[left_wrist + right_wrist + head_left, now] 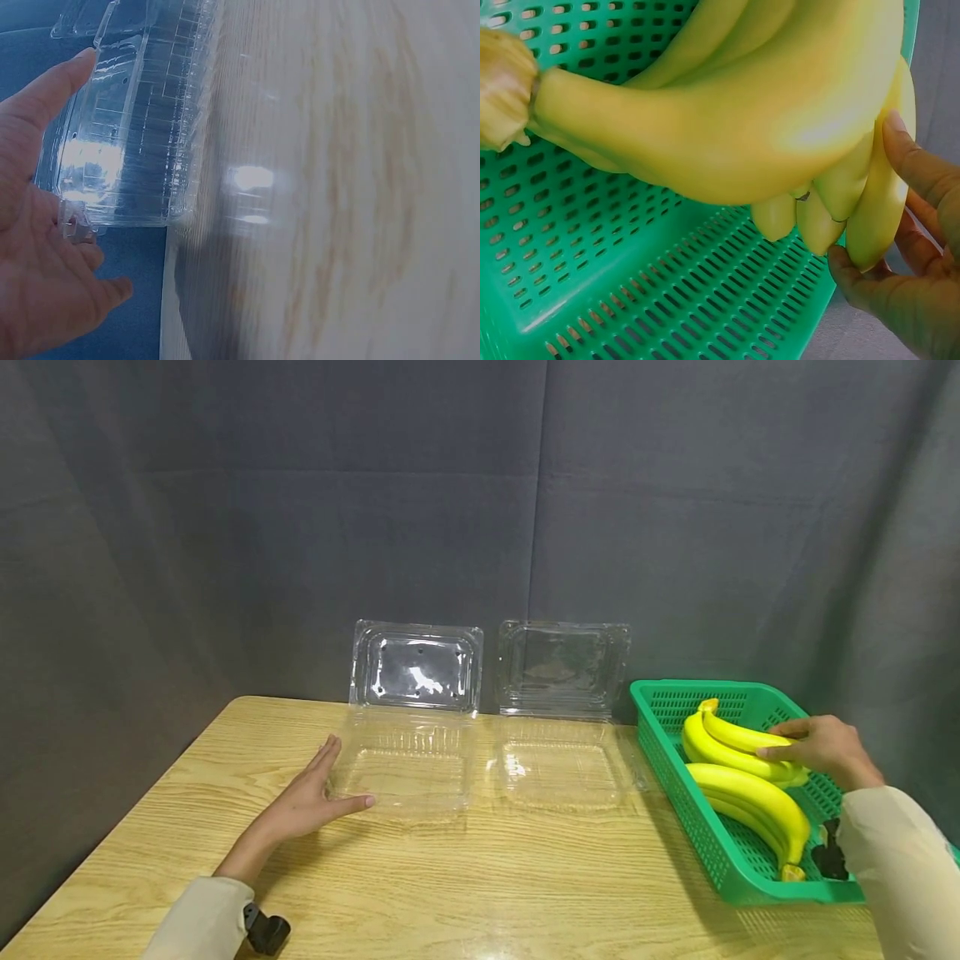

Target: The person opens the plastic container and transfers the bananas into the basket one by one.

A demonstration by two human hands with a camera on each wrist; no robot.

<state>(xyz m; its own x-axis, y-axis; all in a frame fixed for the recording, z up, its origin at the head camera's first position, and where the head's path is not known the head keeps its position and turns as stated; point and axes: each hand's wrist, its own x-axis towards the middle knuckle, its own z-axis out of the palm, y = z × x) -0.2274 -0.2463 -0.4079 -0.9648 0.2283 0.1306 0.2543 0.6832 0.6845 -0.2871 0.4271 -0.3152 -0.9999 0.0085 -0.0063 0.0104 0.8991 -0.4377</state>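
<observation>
Two bunches of yellow bananas lie in a green basket (738, 868). My right hand (828, 750) grips the far banana bunch (723, 747), its thumb on one side and fingers on the other in the right wrist view. The near banana bunch (757, 797) curves in front of it, stem toward me. My left hand (300, 802) is at the left side of a clear plastic clamshell container (408, 777), thumb and fingers spread apart and fairly straight. Whether the left hand actually touches the plastic, I cannot tell. The container's lid (417, 668) stands raised at the back.
A second clear clamshell container (562, 772), its lid (564, 668) also raised, sits between the first one and the basket. Wood-grain tabletop (480, 877) stretches in front of both. A dark grey curtain (450, 527) hangs behind the table's back edge.
</observation>
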